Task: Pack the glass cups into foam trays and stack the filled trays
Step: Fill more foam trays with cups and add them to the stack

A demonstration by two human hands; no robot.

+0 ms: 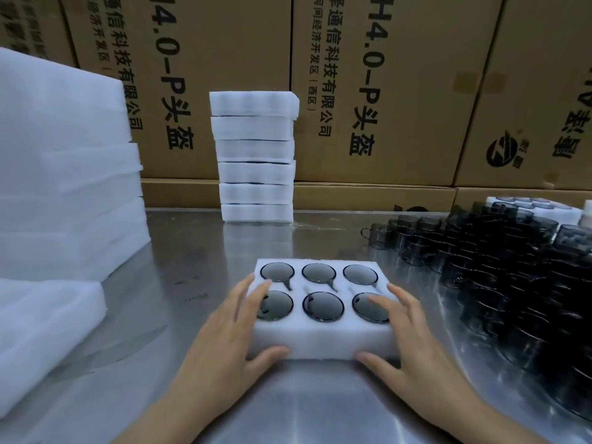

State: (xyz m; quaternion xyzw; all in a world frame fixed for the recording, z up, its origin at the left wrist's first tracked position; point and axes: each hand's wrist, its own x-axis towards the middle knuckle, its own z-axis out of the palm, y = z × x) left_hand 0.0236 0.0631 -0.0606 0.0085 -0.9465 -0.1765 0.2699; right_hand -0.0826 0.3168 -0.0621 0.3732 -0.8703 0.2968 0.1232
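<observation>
A white foam tray sits on the steel table in front of me, its holes filled with several dark glass cups. My left hand grips the tray's left side, fingers on top near the front-left cup and thumb against the front wall. My right hand grips the right side the same way, fingers over the front-right cup. A stack of several filled foam trays stands at the back of the table.
Loose dark glass cups crowd the right side of the steel table. Tall piles of foam sheets fill the left. Printed cardboard boxes wall off the back. Another foam tray with cups lies far right.
</observation>
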